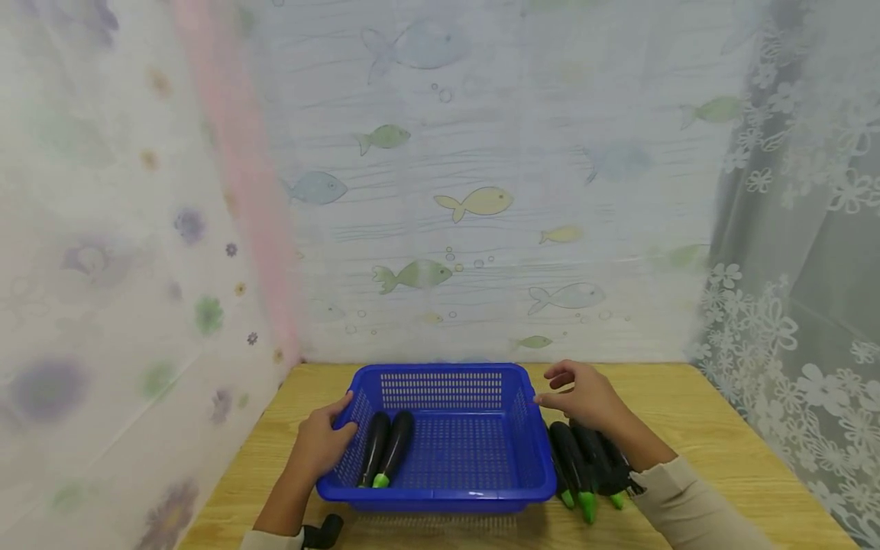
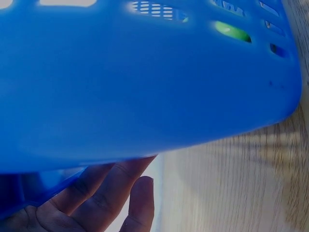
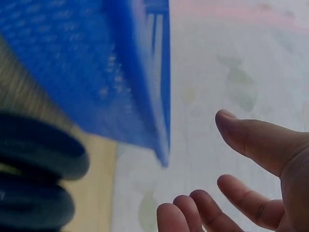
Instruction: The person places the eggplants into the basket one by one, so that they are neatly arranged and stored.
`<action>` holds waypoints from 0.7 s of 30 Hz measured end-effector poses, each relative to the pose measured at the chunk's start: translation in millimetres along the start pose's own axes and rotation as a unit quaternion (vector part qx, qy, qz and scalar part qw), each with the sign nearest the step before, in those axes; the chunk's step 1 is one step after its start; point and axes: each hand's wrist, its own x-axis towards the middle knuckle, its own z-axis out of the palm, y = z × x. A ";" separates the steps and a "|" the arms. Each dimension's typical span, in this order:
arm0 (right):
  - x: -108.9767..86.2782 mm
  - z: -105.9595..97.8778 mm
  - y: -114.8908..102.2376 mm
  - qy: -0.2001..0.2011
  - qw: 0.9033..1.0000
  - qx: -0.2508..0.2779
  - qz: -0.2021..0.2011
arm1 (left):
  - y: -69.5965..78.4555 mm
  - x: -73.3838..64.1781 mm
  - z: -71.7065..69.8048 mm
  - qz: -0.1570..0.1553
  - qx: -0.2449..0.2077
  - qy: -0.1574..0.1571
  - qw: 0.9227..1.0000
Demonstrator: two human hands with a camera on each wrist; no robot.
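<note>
On the table stands a blue plastic basket (image 1: 447, 494) with two dark eggplants lying along its left side; one is the right-hand eggplant (image 1: 397, 447). My left hand (image 1: 321, 443) holds the basket's left rim, thumb over the top, while the left wrist view shows fingers (image 2: 113, 193) beneath the rim. Just off the right rim, my right hand (image 1: 584, 396) is raised with thumb and fingers spread and nothing between them. Below it, several more eggplants (image 1: 573, 458) with green stem ends lie on the table beside the basket, partly hidden by the right wrist.
The wooden table (image 1: 660, 382) runs back to a fish-patterned curtain (image 1: 481, 305). Flowered sheeting hangs on the left, and a sheer curtain with white flowers (image 1: 770, 321) hangs on the right.
</note>
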 end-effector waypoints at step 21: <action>-22.0 -25.9 58.5 0.015 0.997 -0.071 0.038 | -0.5 -0.3 0.5 -0.008 -0.001 0.004 1.000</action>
